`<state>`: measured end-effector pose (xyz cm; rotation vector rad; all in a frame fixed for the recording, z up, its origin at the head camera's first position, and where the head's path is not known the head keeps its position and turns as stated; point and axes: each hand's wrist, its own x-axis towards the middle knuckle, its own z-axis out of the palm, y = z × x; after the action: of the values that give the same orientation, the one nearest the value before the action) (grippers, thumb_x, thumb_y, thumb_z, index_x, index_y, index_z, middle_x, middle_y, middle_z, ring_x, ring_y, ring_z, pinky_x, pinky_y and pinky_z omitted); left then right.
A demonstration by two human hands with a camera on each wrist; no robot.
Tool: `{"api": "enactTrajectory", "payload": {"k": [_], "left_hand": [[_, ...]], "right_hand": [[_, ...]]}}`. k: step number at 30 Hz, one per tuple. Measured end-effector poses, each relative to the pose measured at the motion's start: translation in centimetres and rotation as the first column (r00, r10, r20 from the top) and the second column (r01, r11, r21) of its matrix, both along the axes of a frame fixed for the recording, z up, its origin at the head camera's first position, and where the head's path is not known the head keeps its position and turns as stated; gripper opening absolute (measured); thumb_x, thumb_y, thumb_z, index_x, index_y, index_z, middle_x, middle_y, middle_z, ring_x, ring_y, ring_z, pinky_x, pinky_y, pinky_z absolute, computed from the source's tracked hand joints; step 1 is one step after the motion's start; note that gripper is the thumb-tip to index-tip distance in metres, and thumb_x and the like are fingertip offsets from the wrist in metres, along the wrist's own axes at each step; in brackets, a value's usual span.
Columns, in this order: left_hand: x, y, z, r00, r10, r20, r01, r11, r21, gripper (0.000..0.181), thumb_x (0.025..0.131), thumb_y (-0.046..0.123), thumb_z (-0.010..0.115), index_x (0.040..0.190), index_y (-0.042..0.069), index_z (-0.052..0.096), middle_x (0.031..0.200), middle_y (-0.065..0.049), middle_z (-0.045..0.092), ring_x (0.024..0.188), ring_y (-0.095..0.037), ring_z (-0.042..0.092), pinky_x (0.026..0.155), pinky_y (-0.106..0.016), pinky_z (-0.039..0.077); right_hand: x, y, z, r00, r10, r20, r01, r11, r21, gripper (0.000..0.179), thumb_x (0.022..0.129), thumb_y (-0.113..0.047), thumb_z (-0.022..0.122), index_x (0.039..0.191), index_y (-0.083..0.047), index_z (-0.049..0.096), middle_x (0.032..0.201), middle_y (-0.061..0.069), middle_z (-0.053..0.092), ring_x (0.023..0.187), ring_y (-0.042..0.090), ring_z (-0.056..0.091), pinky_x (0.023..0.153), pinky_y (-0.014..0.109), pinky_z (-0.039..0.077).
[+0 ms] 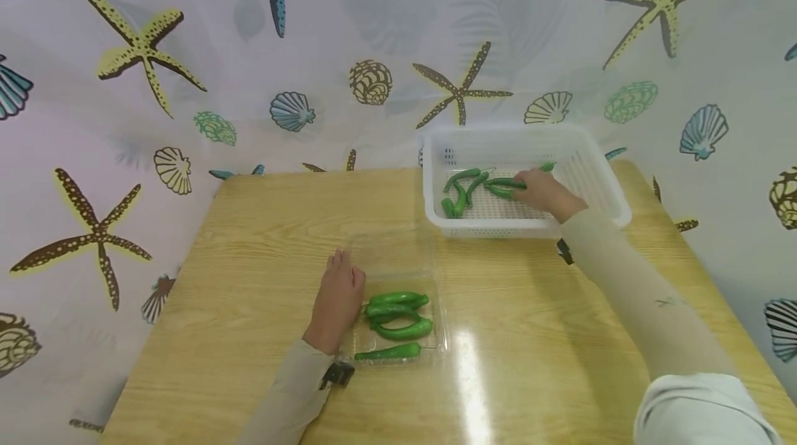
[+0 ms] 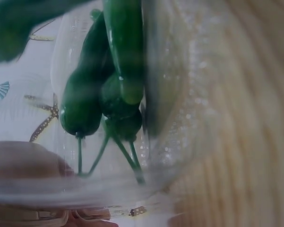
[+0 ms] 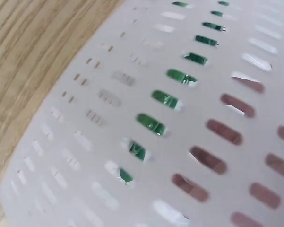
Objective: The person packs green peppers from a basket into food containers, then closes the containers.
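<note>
Several peppers (image 1: pixel 504 183) at right hand (image 1: pixel 543 192), basket (image 1: pixel 498 225) around it, box (image 1: pixel 440 313) with more peppers (image 1: pixel 406 329) beside left hand (image 1: pixel 336 303), both grips unclear

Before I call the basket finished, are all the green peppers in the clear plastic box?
No: in the head view, several green peppers lie in the white basket, to the left of the right hand.

Pale sheeting (image 1: pixel 386 30) printed with starfish (image 1: pixel 142 47) and seashells (image 1: pixel 292 111) hangs behind and beside a wood-grained bench (image 1: pixel 261 223); a bright white reflection (image 1: pixel 471 386) gleams on its top.
</note>
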<state>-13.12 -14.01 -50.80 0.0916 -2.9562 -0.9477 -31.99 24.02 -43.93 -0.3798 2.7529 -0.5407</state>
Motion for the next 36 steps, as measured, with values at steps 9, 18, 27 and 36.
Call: {"api": "enactTrajectory", "payload": {"k": [9, 18, 27, 36], "left_hand": [[0.3, 0.0, 0.3, 1.0, 0.004, 0.008, -0.004, 1.0, 0.008, 0.056, 0.099, 0.028, 0.026, 0.143, -0.006, 0.025, 0.15, -0.022, 0.019, 0.138, -0.033, 0.014, 0.11, -0.045, 0.016], [0.2, 0.0, 0.0, 1.0, 0.002, -0.003, -0.002, 1.0, -0.003, 0.056, 0.099, 0.028, 0.026, 0.143, -0.007, 0.025, 0.149, -0.022, 0.02, 0.138, -0.034, 0.014, 0.11, -0.046, 0.016], [-0.1, 0.1, -0.2, 1.0, 0.006, 0.002, -0.006, 1.0, -0.004, 0.056, 0.099, 0.029, 0.025, 0.143, -0.006, 0.025, 0.149, -0.022, 0.021, 0.139, -0.033, 0.014, 0.11, -0.045, 0.016], [-0.1, 0.1, -0.3, 1.0, 0.011, -0.008, -0.011, 1.0, -0.003, 0.056, 0.099, 0.028, 0.026, 0.143, -0.006, 0.026, 0.149, -0.022, 0.022, 0.138, -0.033, 0.014, 0.11, -0.045, 0.017]], "right_hand": [[-0.2, 0.4, -1.0, 0.999, -0.033, -0.01, 0.033, 0.999, 0.025, 0.045, 0.094, -0.015, 0.051, 0.131, 0.009, 0.044, 0.134, 0.03, 0.041, 0.124, 0.047, 0.034, 0.1, 0.058, 0.028], [-0.1, 0.3, -1.3, 0.998, -0.053, 0.032, 0.052, 0.997, 0.058, 0.041, 0.094, -0.016, 0.05, 0.128, 0.006, 0.049, 0.13, 0.027, 0.047, 0.121, 0.045, 0.039, 0.1, 0.057, 0.03], [-0.1, 0.4, -1.3, 0.998, -0.04, 0.056, 0.036, 0.996, 0.076, 0.039, 0.092, -0.012, 0.054, 0.127, 0.005, 0.052, 0.129, 0.026, 0.049, 0.12, 0.045, 0.041, 0.098, 0.057, 0.033], [0.0, 0.4, -1.3, 0.995, -0.058, 0.078, 0.051, 0.995, 0.091, 0.041, 0.088, -0.01, 0.057, 0.127, 0.002, 0.053, 0.13, 0.024, 0.049, 0.12, 0.044, 0.041, 0.096, 0.057, 0.034]]}}
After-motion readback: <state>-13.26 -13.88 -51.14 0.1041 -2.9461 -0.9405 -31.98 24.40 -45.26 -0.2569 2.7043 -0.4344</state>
